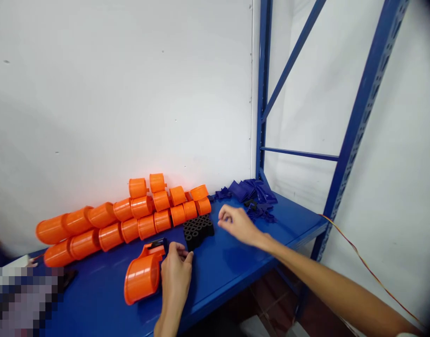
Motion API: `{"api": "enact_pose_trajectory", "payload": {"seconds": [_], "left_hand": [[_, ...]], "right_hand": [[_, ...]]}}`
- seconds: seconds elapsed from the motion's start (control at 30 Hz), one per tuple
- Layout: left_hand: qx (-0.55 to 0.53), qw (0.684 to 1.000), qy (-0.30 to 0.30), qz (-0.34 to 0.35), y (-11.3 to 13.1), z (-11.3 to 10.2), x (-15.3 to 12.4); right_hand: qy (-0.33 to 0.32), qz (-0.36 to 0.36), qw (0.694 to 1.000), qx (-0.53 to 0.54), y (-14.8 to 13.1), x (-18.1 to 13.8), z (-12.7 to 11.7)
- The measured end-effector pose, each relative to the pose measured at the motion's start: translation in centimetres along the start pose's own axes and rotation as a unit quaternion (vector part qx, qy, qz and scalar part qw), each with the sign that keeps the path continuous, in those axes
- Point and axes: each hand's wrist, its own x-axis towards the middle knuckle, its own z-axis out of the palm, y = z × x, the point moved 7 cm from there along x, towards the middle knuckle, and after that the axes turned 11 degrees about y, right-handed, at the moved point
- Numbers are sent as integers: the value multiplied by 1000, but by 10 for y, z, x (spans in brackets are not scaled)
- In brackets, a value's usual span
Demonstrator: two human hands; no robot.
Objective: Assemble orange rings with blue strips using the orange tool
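Note:
An orange plastic cup-like part (142, 279) lies on its side on the blue tabletop, with an arm that carries a black cylindrical piece (159, 243). My left hand (176, 269) is just right of this part, its fingers curled toward the thumb. Whether it touches the part, or what it may hold, is hidden. Over the table to the right, my right hand (240, 225) has thumb and fingers bent together as in a pinch; anything between the fingertips is too small to make out. Between the hands, a block of black foam-like tubes (198, 231) stands on end.
Several orange cup-like parts (111, 236) are stacked in rows along the wall. Dark blue flat pieces (252, 189) and small blue parts (260, 211) are heaped at the far right corner. A blue rack post (362, 112) rises at the right, with a thin cable (355, 250) beside it.

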Motion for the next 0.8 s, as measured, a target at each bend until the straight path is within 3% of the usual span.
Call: {"api": "enact_pose_trajectory", "payload": {"seconds": [0.1,0.17,0.23,0.37,0.47,0.6,0.7,0.8], "left_hand": [[-28,999,2,-25,-5,0,3],[-38,999,7,-36,-6,0,4],[-46,998,12,-42,-6,-1,5],[-54,997,19,-43,-4,-2,5],[-57,997,20,-38,-2,-3,4],[-65,997,26,-31,-1,-4,2],[-71,997,32,-31,-2,-4,0],[-75,996,34,-28,-3,-3,-2]], "right_hand": [[29,49,990,-126,46,36,-55],[19,85,974,-207,78,56,-77],[-15,110,958,-266,102,67,-81],[-74,129,932,-330,123,70,-58],[-85,133,922,-353,125,69,-44],[-73,124,921,-362,115,67,-44],[-39,89,930,-356,90,58,-47],[-16,22,946,-324,48,32,-32]]}}
